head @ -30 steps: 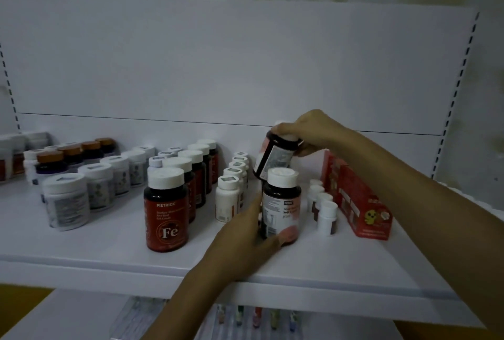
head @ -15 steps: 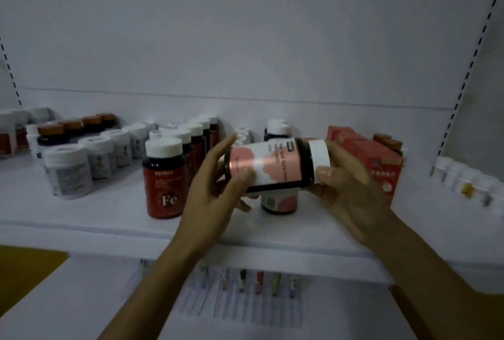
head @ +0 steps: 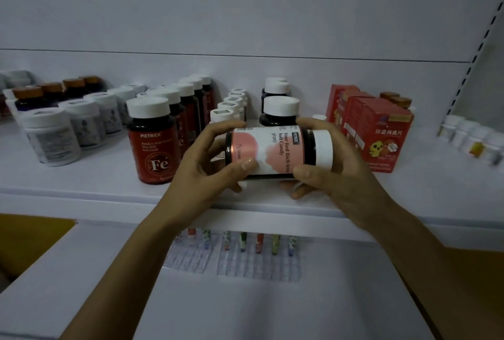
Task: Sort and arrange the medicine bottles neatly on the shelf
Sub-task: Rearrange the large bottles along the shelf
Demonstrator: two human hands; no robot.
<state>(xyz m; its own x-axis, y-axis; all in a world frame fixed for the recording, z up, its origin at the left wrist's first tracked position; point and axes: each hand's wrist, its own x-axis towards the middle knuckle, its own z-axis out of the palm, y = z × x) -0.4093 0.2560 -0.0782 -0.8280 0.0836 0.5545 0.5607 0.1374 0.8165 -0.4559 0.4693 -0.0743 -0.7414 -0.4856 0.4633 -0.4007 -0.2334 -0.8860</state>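
Holding the pink-label bottle (head: 272, 152) sideways above the shelf (head: 109, 189): your left hand (head: 201, 173) and right hand (head: 338, 173) are both gripping it.

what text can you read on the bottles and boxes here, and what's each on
"PIETRICK", "Four Red Rich Iro…", "Soft Candy": held pink-label bottle
"PIETRICK", "Fe": red-label bottle on the shelf; its middle lines are blurred
"珍迪消食片": front red box
grey-label bottles and the rest: too small or blurred
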